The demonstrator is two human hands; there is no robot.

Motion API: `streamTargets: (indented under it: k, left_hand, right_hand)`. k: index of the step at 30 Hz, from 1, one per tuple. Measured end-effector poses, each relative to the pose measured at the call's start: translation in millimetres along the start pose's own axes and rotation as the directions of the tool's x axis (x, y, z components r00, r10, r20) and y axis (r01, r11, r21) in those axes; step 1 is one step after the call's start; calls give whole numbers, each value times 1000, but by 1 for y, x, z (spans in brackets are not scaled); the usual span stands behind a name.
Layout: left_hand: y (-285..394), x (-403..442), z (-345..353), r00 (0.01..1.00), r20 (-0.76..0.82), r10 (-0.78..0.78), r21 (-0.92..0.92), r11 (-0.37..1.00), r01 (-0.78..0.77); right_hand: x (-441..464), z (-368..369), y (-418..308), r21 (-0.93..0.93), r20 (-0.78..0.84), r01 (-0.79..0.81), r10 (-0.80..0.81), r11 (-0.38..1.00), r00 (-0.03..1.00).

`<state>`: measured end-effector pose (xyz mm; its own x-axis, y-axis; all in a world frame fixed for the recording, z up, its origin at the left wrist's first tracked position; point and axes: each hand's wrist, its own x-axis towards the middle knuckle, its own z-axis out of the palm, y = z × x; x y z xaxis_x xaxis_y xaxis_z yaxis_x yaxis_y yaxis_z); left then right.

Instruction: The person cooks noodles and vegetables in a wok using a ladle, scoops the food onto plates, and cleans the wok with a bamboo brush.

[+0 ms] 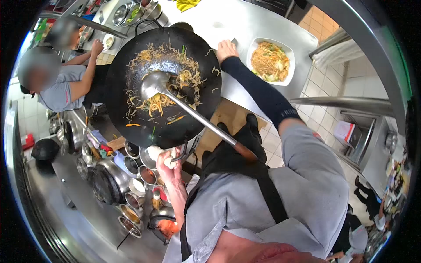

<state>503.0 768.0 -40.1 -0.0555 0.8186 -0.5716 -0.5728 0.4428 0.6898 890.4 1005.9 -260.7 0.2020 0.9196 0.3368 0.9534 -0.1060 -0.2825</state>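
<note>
My left hand (pixel 169 163) is closed round the near handle of a large black wok (pixel 206 109), with a pale cloth between hand and handle. Noodles (pixel 155 105) with bits of vegetable lie scattered inside the wok. A metal ladle (pixel 153 85) rests in it, bowl among the noodles, its wooden-ended handle slanting toward my apron, untouched by either hand. My right hand (pixel 227 49), in a black sleeve, is on the steel table right of the wok, fingers curled beside a small grey edge; what it holds is hidden. Further right sits a white square dish (pixel 287 81) of noodles and vegetables.
Two people (pixel 66 85) stand at the left by a counter with metal bowls (pixel 120 15). Pots and seasoning containers (pixel 131 199) fill the stove side at lower left. A metal rail (pixel 342 101) crosses on the right. A yellow cloth (pixel 187 4) lies at the top.
</note>
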Motion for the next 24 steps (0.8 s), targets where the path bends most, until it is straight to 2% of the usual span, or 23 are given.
streamTargets:
  k: [1, 2, 3, 4, 5, 6, 7, 9, 12, 13, 14, 15, 17, 18, 19, 20, 21, 22, 23, 24]
  left_hand:
    - [5, 3, -6, 999, 36, -24, -1, 1000, 24]
    - [7, 6, 1, 999, -38, -21, 18, 1000, 21]
    - [6, 17, -12, 1000, -2, -18, 2, 1000, 18]
    - [13, 15, 4, 994, -105, -24, 75, 997, 32]
    - [13, 28, -10, 997, -9, -73, 120, 990, 74]
    - [13, 38, -4, 997, 29, -73, 126, 990, 68]
    - [16, 39, 18, 999, -19, -33, 148, 988, 35]
    - [19, 60, 19, 983, 167, -77, 172, 984, 48]
    - [19, 77, 35, 963, 262, -57, 160, 987, 15]
    - [21, 77, 41, 961, 270, -56, 161, 987, 13]
    - [23, 80, 42, 949, 302, -85, 182, 983, 31]
    - [24, 83, 47, 944, 318, -87, 206, 978, 21]
    - [28, 85, 61, 937, 339, -87, 257, 966, -3]
    - [29, 94, 61, 908, 400, -124, 302, 953, -3]
    - [30, 100, 66, 916, 388, -106, 295, 955, -15]
    - [30, 104, 72, 923, 374, -91, 289, 957, -23]
    - [29, 109, 76, 930, 360, -75, 282, 959, -32]
    - [29, 120, 74, 925, 367, -97, 290, 957, -14]
    - [32, 130, 68, 910, 394, -129, 286, 958, 12]
    - [38, 140, 61, 892, 422, -162, 286, 958, 39]
  right_hand:
    - [-26, -50, -9, 57, 20, 8, -9, 998, 1000]
    - [-68, -48, 2, 134, 258, -80, 43, 988, 965]
    - [-88, -151, -42, 205, 577, -416, 234, 886, 783]
    - [-126, -199, -52, 459, 762, -603, 59, 653, 645]
    - [-178, -216, -71, 645, 764, -739, -139, 194, 630]
    - [-196, -262, -115, 539, 825, -842, -188, -17, 532]
    - [-208, -278, -148, 685, 661, -499, -164, 531, 732]
    - [-219, -287, -177, 546, 555, -436, 81, 715, 828]
    - [-207, -262, -158, 625, 472, -554, 300, 550, 829]
    - [-191, -256, -156, 681, 458, -585, 367, 440, 810]
    - [-171, -258, -164, 744, 474, -602, 407, 288, 781]
    - [-143, -271, -179, 791, 568, -611, 411, -35, 713]
    - [-117, -254, -188, 764, 615, -644, 349, -42, 707]
    - [-127, -250, -192, 754, 621, -657, 309, 19, 721]
    - [-140, -258, -193, 726, 653, -682, 223, 88, 724]
    - [-161, -240, -179, 740, 586, -610, 176, 284, 791]
    - [-185, -220, -157, 724, 521, -508, 112, 467, 846]
    - [-202, -220, -135, 692, 350, -276, 25, 667, 936]
    - [-217, -225, -110, 587, 185, -24, -105, 809, 977]
    - [-230, -238, -78, 485, 220, -3, -119, 874, 968]
